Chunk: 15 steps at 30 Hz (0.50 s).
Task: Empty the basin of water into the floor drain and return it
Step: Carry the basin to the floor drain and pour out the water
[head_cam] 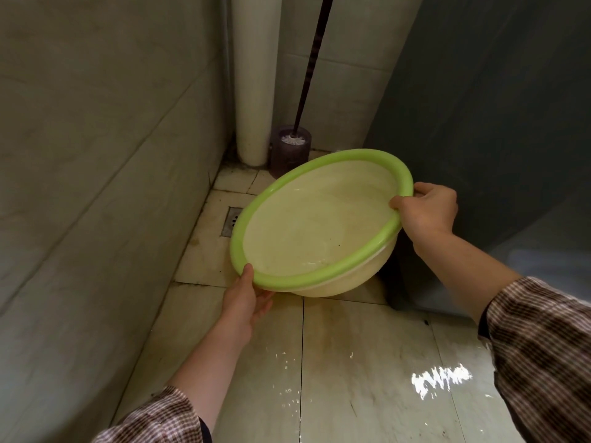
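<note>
Right now, in the tiled corner:
Basin [319,225]: cream with a green rim, held off the floor, tilted with its left edge low, water inside.
Left hand [248,298]: grasping the near-left rim, thumb on top, fingers beneath.
Right hand [427,209]: gripping the far-right rim, which sits higher.
Floor drain [232,221]: metal grate in the tile, just left of the basin's low edge, partly hidden by it.
Brush holder [290,151]: dark, in the far corner beside a white pipe [252,78].
Floor [367,362]: wet, glinting.
</note>
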Motion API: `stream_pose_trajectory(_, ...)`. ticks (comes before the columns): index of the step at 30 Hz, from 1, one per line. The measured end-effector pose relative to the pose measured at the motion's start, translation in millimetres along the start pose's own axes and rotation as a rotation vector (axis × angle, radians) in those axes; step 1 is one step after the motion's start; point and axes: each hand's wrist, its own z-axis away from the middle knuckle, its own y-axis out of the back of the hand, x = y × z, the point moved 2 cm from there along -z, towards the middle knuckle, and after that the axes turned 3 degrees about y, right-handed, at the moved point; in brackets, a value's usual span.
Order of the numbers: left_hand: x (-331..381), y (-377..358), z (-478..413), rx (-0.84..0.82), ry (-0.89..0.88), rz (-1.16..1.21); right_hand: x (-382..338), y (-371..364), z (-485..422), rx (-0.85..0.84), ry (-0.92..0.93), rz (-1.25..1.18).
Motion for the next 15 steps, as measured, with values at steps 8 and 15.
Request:
stream_pose_trajectory(8, 1.1, -0.8, 0.3, 0.001, 0.013, 0.014, -0.7, -3.1, -2.8, 0.012, -0.013, -0.020)
stream_pose_trajectory(15, 2.7, -1.0, 0.1, -0.009, 0.020, 0.034, -2.2, -7.1, -4.2, 0.018, -0.051, -0.051)
